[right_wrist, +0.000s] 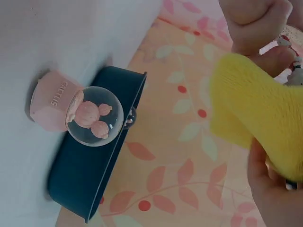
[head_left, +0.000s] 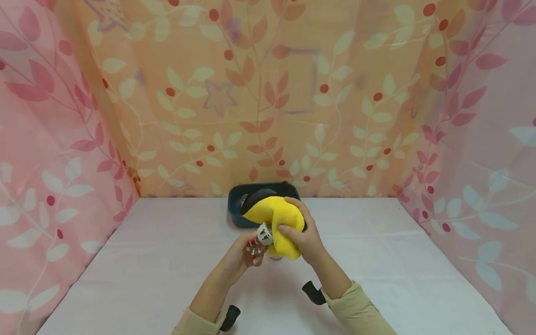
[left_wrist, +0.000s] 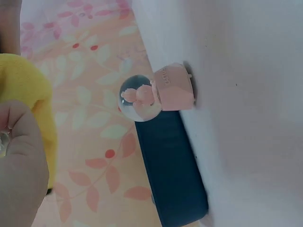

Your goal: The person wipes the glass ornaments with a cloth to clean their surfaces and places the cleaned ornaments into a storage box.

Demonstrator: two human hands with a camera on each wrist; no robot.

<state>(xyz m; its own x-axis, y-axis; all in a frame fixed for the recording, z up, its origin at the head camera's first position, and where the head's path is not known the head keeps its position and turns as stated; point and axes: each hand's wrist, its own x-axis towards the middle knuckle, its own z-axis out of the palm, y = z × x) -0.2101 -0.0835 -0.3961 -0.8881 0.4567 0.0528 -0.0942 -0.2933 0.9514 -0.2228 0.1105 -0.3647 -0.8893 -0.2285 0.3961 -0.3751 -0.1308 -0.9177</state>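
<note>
L hand (head_left: 237,258) grip curled rd ornament (head_left: 255,250), white end (head_left: 264,234) twd yellow cloth (head_left: 278,210) just R; R hand (head_left: 309,236) grip bunched on cloth.

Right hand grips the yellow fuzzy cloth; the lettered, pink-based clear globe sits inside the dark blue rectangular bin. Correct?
Not inside: the right wrist view shows the pink-based globe standing on the white tabletop, in front of the dark blue bin. The right hand does grip the yellow cloth.
</note>
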